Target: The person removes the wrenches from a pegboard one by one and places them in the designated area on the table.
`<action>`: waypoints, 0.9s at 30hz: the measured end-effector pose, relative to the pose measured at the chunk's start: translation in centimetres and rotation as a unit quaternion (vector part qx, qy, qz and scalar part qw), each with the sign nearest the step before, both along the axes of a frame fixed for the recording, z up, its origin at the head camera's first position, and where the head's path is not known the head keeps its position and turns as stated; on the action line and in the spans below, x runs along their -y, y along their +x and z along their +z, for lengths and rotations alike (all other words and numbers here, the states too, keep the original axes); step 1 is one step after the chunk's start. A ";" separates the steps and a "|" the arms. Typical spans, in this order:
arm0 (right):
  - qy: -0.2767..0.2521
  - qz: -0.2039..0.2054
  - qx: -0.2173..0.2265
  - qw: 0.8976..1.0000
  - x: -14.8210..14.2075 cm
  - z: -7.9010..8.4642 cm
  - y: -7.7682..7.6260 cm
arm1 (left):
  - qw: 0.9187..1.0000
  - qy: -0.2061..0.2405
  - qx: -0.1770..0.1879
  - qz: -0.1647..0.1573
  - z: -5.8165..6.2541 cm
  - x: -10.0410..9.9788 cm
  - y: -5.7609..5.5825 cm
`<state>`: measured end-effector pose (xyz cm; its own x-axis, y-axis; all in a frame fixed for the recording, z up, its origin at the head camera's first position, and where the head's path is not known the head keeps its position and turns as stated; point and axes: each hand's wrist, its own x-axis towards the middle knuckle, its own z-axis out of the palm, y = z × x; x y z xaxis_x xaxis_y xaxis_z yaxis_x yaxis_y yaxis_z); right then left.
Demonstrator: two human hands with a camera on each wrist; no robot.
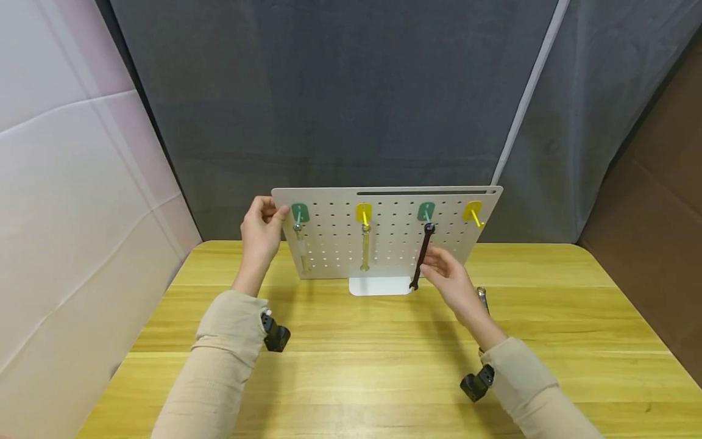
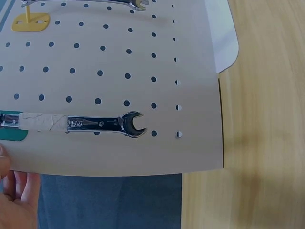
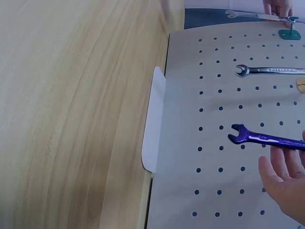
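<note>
My left hand [image 1: 262, 230] grips the left edge of a pale pegboard [image 1: 334, 256], thumb in front and fingers behind. My right hand [image 1: 446, 277] holds a dark open-ended wrench [image 3: 267, 138] by its shank; the fingers pass behind it. The wrench's upper end is at the second green hook [image 1: 426, 211], its lower end slanting out from the board. A silver wrench with a pale wrap [image 2: 47, 121] hangs from the left green hook [image 1: 300, 213]. Another silver wrench [image 3: 271, 71] hangs from the yellow hook [image 1: 364, 212] beside it.
A bare yellow hook [image 1: 473, 211] is at the board's right. The board stands on the wooden table [image 1: 351, 366] with a white foot plate [image 1: 378, 286] in front. Part of another wrench [image 1: 482, 296] shows under my right forearm. A dark grey curtain [image 1: 340, 91] hangs behind.
</note>
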<state>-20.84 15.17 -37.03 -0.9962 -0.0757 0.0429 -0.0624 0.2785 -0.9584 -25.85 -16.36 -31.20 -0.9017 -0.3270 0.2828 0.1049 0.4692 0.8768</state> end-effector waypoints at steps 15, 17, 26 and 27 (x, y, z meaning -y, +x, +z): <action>-0.033 0.035 0.031 0.998 -0.6 1.9 1.5 | 1.000 -0.003 -0.003 0.000 0.0 0.0 0.0; -0.035 0.035 0.036 0.998 -0.7 2.2 1.7 | 1.000 -0.005 -0.003 0.001 0.0 0.0 0.0; -0.037 0.047 0.050 0.997 -1.3 3.4 2.1 | 1.000 -0.006 -0.001 0.000 0.1 -0.1 0.1; -0.037 0.049 0.050 0.997 -1.4 3.5 2.1 | 1.000 -0.004 -0.001 -0.001 0.1 -0.1 0.1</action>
<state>-18.72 16.60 -33.56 -0.9838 -0.1730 -0.0468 0.0109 0.2032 -0.9791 -25.78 -16.28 -31.12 -0.9018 -0.3228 0.2874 0.1076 0.4762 0.8727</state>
